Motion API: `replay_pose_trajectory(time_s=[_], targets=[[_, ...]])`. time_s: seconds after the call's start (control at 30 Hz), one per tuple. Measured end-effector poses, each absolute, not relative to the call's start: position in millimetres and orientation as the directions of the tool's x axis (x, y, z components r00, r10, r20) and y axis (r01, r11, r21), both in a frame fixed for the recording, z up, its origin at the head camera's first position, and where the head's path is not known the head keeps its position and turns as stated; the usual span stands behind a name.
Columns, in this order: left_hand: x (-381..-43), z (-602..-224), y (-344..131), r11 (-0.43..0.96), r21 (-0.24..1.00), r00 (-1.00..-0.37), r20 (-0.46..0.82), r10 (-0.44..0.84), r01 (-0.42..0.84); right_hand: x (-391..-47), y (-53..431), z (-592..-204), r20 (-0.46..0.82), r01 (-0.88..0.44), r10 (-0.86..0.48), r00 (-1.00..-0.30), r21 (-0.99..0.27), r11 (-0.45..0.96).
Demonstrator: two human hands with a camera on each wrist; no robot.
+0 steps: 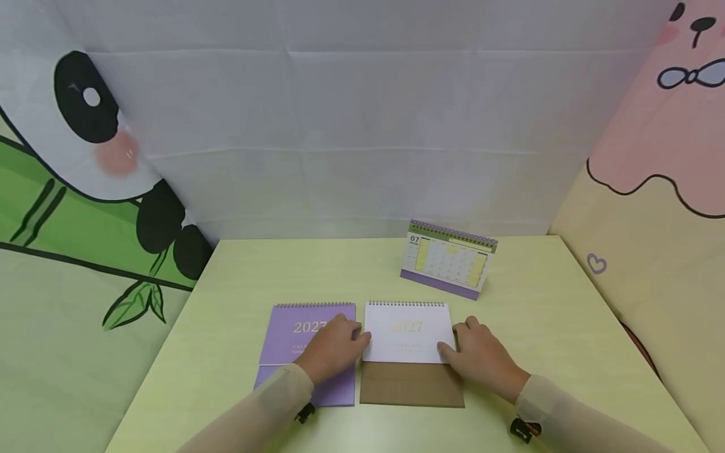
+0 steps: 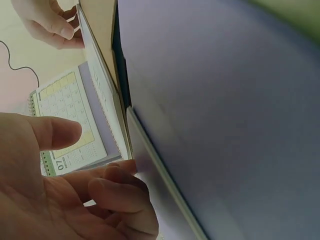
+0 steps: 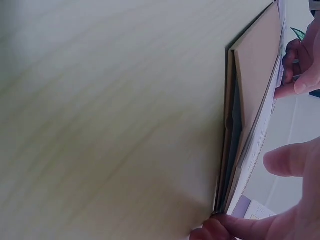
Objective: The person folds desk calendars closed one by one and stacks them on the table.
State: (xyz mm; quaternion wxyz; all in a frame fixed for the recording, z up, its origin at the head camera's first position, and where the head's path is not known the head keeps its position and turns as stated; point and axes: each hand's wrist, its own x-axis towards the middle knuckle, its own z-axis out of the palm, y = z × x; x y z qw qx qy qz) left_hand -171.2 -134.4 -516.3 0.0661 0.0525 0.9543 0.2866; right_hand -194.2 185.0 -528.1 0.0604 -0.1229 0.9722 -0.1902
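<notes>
Cropped sleeves [image 1: 249, 418], hands [image 1: 335, 346] [image 1: 487, 357] loose-fingered, ungripping at the white calendar's sides [image 1: 404, 346], purple calendar [image 1: 281, 333] partly hidden.

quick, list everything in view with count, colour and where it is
purple 2027 desk calendar: 1, purple with gold print, front left on the table
white 2027 desk calendar: 1, white with brown base, between the hands
"07" desk calendar: 1, white, yellow, green and purple, standing at the back right
table: 1, pale yellow, under the calendars
back sheet: 1, pale grey, behind the table
cartoon side panels: 2, multicoloured, left and right
wrist devices: 2, black, one at each cuff
sleeves: 2, cream, one per arm
left hand: 1, bare, over the purple calendar
right hand: 1, bare, at the white calendar's right edge
</notes>
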Motion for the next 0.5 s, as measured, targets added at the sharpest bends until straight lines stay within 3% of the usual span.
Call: replay_pose_trajectory(time_s=[0.27,0.5], targets=[[-172.1,-518.3,-129.5,0.845,0.527,-0.979,-0.111,0.169,0.086,-194.5,181.6,-526.7,-0.083,-0.204,-0.258,-0.963,-0.402,0.893],[-173.2,-516.2,-127.0,0.783,0.617,-0.972,-0.126,0.198,0.08,-195.5,182.7,-523.6,-0.1,-0.189,-0.265,-0.959,-0.468,0.863]])
